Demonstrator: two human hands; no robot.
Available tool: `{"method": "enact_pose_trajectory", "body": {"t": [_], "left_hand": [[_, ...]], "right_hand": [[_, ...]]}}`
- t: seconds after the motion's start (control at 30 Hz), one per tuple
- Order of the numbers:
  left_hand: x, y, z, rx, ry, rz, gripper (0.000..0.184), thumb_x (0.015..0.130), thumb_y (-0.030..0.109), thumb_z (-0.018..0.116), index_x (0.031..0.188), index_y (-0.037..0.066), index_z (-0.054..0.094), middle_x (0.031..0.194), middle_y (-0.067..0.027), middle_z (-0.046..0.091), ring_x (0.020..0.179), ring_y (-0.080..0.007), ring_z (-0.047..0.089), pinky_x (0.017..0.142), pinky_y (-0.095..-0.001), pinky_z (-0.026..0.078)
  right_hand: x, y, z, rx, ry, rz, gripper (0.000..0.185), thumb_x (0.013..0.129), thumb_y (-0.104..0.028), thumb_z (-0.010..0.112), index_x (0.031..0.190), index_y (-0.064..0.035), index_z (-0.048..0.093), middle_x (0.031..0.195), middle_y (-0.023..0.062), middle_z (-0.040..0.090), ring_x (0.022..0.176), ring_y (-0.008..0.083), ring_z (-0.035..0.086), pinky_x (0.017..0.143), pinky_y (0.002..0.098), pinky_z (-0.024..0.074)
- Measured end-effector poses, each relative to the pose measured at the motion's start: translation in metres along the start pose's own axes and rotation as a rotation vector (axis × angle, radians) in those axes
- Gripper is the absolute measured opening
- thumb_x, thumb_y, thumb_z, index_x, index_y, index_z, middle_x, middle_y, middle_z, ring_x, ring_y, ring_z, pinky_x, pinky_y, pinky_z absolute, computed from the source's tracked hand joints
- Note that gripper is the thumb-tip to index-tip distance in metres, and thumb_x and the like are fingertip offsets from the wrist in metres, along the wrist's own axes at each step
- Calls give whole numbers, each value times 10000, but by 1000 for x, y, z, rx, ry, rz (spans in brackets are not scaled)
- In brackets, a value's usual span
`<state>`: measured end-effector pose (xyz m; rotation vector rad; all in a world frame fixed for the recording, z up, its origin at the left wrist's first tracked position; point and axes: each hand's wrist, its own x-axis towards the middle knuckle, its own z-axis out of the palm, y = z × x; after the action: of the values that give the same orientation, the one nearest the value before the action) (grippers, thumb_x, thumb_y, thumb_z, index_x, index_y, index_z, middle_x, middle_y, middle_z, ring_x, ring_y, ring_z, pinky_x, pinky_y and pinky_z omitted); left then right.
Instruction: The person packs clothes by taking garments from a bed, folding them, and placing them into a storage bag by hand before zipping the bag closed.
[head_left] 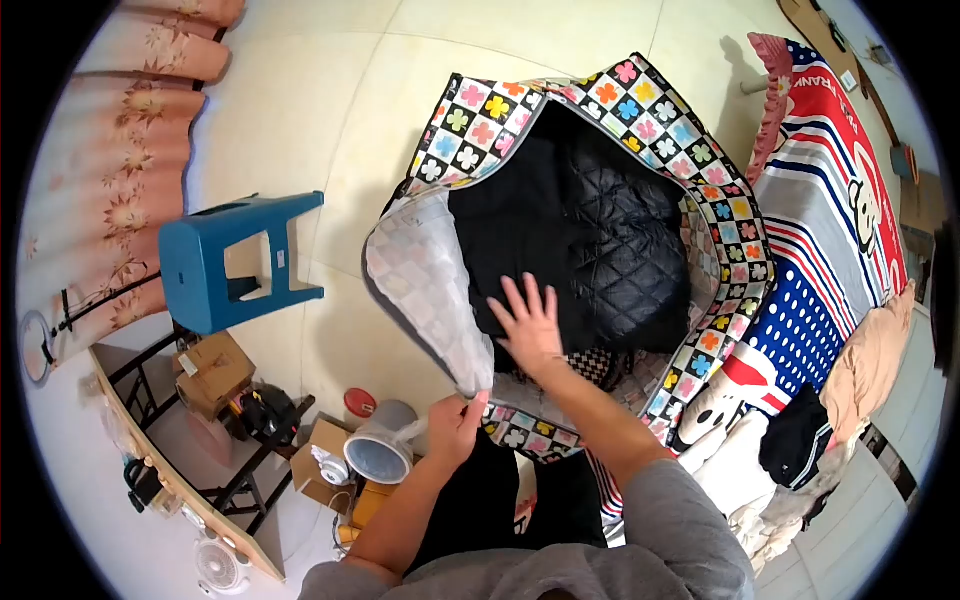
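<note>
A large bag (738, 235) with a colourful flower-check pattern stands wide open on the floor, its pale lining (420, 265) showing on the left. Inside lie black clothes (510, 205) and a dark quilted jacket (630, 240). My right hand (530, 325) rests with spread fingers on the black clothes, holding nothing. At the near left edge of the opening, my left hand (457, 425) pinches the bag's rim. A checked cloth (592, 367) shows in the bag below my right hand.
Left of the bag, a blue stool (195, 270) lies on its side. Nearer are a grey bin (380, 455), cardboard boxes (215, 370) and a desk (180, 490). A bed (800, 310) with clothes (795, 437) borders the right. A curtain (130, 170) hangs at the far left.
</note>
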<state>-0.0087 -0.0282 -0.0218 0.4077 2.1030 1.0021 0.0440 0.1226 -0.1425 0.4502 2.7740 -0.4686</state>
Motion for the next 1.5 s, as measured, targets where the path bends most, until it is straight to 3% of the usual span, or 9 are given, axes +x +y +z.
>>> {"method": "enact_pose_trajectory", "body": {"t": [0.23, 0.53, 0.63, 0.77, 0.9, 1.03, 1.17, 1.33, 1.5], "left_hand": [[-3, -1, -10, 119, 113, -181, 383, 815, 242, 567, 544, -20, 500, 468, -90, 490, 433, -132, 458, 437, -283, 351], [28, -4, 10, 556, -6, 41, 437, 803, 361, 538, 557, 4, 488, 504, -137, 506, 466, -267, 480, 490, -360, 381], [41, -4, 15, 794, -16, 135, 422, 776, 370, 553, 573, 3, 502, 541, -161, 517, 523, -325, 489, 511, -385, 386], [49, -6, 24, 877, 19, 66, 421, 759, 398, 553, 607, 6, 533, 620, -198, 554, 608, -362, 534, 569, -440, 398], [63, -14, 21, 1073, -28, -75, 379, 771, 350, 539, 780, -28, 572, 772, -216, 593, 769, -374, 563, 676, -432, 428], [38, 29, 61, 1404, -216, 231, 429, 806, 332, 486, 835, -90, 555, 850, -272, 574, 841, -383, 554, 738, -426, 424], [-24, 95, 156, 911, 44, 527, 457, 869, 348, 390, 864, -87, 528, 837, -279, 547, 748, -428, 490, 691, -449, 380], [-96, 131, 264, 327, -460, 515, 372, 893, 274, 433, 596, 68, 347, 527, 35, 339, 481, -58, 334, 445, -234, 276], [-210, 129, 298, 233, -795, 225, 351, 882, 277, 457, 590, 101, 376, 493, 28, 364, 424, -58, 333, 405, -214, 264]], "right_hand": [[13, 47, 54, -107, -382, 25, 458, 837, -250, 423, 1283, -317, 347, 1409, -24, 131, 1304, 278, -18, 982, 575, 73], [-85, 39, -8, 81, -395, 87, 335, 810, -194, 433, 1111, -122, 560, 1328, 61, 337, 1259, 307, 209, 938, 535, 199], [-151, 42, -39, 313, 120, -8, 141, 700, -149, 510, 767, -101, 625, 811, 45, 585, 929, 224, 487, 744, 333, 388], [-263, 51, -107, 721, 742, 9, 136, 673, -104, 525, 799, -75, 566, 804, 54, 536, 830, 214, 515, 724, 318, 428], [-385, 78, -87, 715, 1018, 589, 215, 668, -64, 510, 874, -52, 568, 869, 97, 555, 864, 271, 513, 744, 363, 421], [-529, 87, -43, 664, 1130, 1354, 399, 618, -25, 578, 1009, -11, 497, 1020, 167, 503, 977, 327, 460, 855, 394, 366], [-640, 84, -15, 298, 1144, 1862, 522, 662, -110, 635, 1115, 22, 412, 1133, 194, 423, 1071, 351, 380, 922, 405, 303], [-688, 132, -2, 317, 1265, 1805, 515, 687, -146, 631, 1119, 24, 408, 1094, 195, 446, 1035, 352, 397, 904, 402, 310], [-687, 250, 15, 660, 1351, 1698, 653, 661, -299, 683, 1134, 52, 402, 1108, 210, 467, 1068, 350, 406, 922, 392, 313]]}}
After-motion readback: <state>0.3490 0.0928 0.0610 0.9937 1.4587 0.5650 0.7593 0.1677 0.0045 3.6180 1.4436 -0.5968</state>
